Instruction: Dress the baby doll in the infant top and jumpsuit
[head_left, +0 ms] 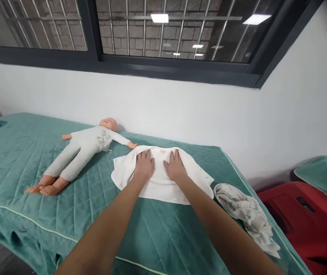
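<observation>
A white baby garment (pixel 160 183) lies spread flat on the green quilted cover (pixel 23 160). My left hand (pixel 144 165) rests palm down on its left half, fingers stretched toward the collar. My right hand (pixel 175 166) lies flat beside it on the right half, fingers open too. Neither hand holds anything. A baby doll (pixel 80 149) in a pale bodysuit lies on its back to the left of the garment, arms out, feet toward the near left.
A crumpled patterned white cloth (pixel 246 214) lies at the cover's right edge. Beyond it stands a red piece of furniture (pixel 301 214) with another green cover (pixel 324 179). A white wall and a barred dark window run behind the bed.
</observation>
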A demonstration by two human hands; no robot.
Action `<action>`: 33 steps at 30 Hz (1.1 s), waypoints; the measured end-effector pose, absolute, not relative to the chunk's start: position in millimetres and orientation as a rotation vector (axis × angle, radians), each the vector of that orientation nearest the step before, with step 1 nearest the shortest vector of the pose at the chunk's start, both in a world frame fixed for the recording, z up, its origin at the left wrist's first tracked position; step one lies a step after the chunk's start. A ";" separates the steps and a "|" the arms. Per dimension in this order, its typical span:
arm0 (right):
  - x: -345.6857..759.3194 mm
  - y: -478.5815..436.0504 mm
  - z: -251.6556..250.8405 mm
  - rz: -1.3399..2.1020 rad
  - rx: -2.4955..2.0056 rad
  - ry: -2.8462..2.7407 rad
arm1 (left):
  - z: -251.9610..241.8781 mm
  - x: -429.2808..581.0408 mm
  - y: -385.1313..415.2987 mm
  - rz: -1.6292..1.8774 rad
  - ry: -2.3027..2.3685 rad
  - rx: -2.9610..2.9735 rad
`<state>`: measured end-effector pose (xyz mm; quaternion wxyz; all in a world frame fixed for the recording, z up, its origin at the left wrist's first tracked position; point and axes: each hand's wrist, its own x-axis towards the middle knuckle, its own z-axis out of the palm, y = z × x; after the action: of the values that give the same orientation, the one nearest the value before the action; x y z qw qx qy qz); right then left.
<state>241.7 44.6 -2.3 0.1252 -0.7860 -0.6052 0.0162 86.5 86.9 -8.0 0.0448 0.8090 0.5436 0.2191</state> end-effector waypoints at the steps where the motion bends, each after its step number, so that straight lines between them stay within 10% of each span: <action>1: 242.4 45.1 -2.6 0.048 -2.288 -1.755 | -8.5 86.4 87.2 0.670 1.667 2.470; 33: 253.5 52.5 -13.5 0.108 -2.334 -1.687 | -20.5 91.2 108.0 0.651 1.644 2.402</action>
<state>253.5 52.5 -13.5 0.1293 -0.8031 -0.5804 0.0372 91.2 108.0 -20.5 0.0794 0.8028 0.5494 0.2175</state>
